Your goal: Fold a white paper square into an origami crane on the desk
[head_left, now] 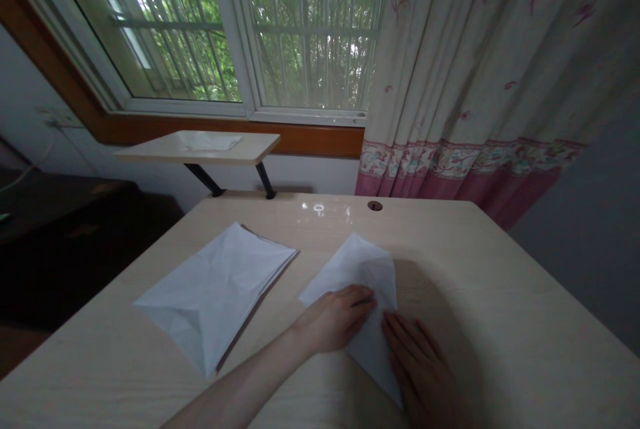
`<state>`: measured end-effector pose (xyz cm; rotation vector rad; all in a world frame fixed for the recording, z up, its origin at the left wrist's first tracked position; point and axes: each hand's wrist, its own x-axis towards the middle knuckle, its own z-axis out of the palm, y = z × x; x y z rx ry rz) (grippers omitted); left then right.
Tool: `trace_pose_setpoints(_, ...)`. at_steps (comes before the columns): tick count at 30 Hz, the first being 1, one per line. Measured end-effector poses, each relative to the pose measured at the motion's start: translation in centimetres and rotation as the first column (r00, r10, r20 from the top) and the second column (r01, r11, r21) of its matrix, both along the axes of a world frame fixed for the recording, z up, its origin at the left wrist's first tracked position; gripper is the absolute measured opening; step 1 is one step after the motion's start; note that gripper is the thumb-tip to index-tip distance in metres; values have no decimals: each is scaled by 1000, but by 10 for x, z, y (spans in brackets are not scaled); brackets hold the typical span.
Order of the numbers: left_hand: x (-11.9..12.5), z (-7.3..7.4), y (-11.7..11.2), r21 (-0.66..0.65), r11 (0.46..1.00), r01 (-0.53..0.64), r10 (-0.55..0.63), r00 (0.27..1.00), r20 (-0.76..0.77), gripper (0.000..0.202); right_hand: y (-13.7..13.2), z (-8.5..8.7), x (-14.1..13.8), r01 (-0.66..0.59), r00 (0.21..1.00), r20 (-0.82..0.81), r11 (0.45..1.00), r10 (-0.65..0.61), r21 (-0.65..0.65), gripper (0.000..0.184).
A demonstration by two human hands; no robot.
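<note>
A white sheet of paper [350, 259] with folded edges lies on the table, pointed at its far end and narrowing toward me. Across its middle rests my left hand [340, 315], its fingers loosely bent and pressing down on the surface. My right hand [423, 365] lies along the sheet's right edge, fingers stretched out side by side and touching the paper. Part of the near end is covered by this hand. To the left is a stack of white paper [215, 289], with creases across its top sheet and brownish edges showing underneath.
The light wooden table [500, 322] has a round cable hole [375, 205] near its far edge. A small raised shelf [150, 152] on dark legs stands at the back left, with a crumpled white piece [210, 142] on it. Behind hangs a curtain [450, 82] beside a barred window.
</note>
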<state>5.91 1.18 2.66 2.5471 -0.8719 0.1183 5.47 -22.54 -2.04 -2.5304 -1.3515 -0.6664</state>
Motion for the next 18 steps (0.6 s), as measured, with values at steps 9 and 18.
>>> trace_pose_setpoints(9,0,-1,0,84,996,-16,11,998,57,30,3,1,2,52,976,-212,999,-49,11,49)
trace_pose_setpoints(18,1,-5,1,155,987,41,-54,995,81,29,-4,13,13,107,837,-547,988,-31,108,38)
